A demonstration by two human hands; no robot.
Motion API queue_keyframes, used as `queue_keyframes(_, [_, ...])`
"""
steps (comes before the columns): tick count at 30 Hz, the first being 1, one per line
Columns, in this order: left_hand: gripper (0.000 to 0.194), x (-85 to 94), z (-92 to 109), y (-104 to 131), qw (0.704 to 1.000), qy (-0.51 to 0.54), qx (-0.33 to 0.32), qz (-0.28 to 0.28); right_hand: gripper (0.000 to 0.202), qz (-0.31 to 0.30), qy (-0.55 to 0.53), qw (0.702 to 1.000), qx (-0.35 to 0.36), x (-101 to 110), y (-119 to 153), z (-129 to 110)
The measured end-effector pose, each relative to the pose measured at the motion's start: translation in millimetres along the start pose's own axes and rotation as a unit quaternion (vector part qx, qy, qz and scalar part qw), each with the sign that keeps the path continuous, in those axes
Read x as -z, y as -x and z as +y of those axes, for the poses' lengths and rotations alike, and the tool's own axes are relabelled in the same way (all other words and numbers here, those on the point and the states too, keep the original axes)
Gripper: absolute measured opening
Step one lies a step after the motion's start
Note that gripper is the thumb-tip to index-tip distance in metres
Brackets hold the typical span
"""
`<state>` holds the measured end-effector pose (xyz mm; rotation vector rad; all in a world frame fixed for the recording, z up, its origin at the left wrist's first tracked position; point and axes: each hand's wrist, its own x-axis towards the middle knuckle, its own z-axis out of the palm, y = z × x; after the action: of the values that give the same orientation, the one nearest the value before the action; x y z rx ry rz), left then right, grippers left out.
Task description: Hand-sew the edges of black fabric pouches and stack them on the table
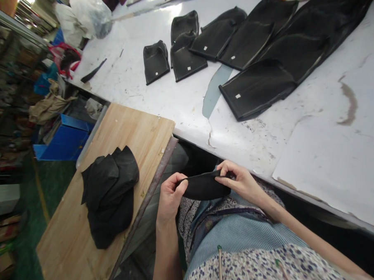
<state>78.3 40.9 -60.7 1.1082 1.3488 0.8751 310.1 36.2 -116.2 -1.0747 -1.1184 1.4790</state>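
Fingers and thumbs pinched at both ends of a black piece of material: left hand (pixel 171 196) clamped on one end, right hand (pixel 240 181) on the other, the black piece (pixel 206 186) held between them above the lap, just off the near edge of the white table (pixel 179 107). To the left, a loose pile of black pieces (pixel 115 192) overlapping on a wooden board (pixel 136 121), blue bin (pixel 64 139) beyond it. Across the table, flat black pieces (pixel 259 89) fanned out, several overlapping, small white squares (pixel 238 96) near their lower edges; narrow black strip (pixel 94 70) well apart.
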Motion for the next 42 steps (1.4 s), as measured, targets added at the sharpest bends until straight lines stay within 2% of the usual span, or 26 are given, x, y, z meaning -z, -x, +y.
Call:
queue_keyframes(5, [0.021,4.9,-6,0,0.999,0.039,-0.008,-0.012,0.016,-0.025,-0.021,0.999,-0.018,6,1,4])
queue_keyframes(12, [0.026,6.6,-9,1,0.999,0.035,-0.014,0.004,0.022,0.023,-0.16,0.983,-0.082,-3,5,7])
queue_keyframes(19, [0.027,5.1,-10,3,0.999,0.03,-0.024,0.02,0.03,0.023,-0.195,0.97,-0.141,-7,8,3])
queue_keyframes(25, [0.02,4.1,-13,6,0.999,0.009,-0.032,0.039,0.027,0.027,-0.19,0.975,-0.108,-7,8,6])
queue_keyframes(32, [0.019,3.4,-12,7,0.999,0.005,-0.044,0.032,0.029,0.07,-0.16,0.981,-0.088,-10,7,13])
queue_keyframes(37, [0.021,8.0,-13,7,0.998,0.015,-0.052,0.024,0.03,0.041,-0.172,0.981,-0.083,-8,8,11])
queue_keyframes(40, [0.013,12.0,-9,7,0.997,-0.038,-0.051,0.034,0.03,0.024,-0.166,0.983,-0.08,-7,7,8])
queue_keyframes(42, [0.006,11.5,-3,9,0.989,-0.13,-0.05,0.045,0.03,0.015,-0.148,0.986,-0.073,-9,6,7])
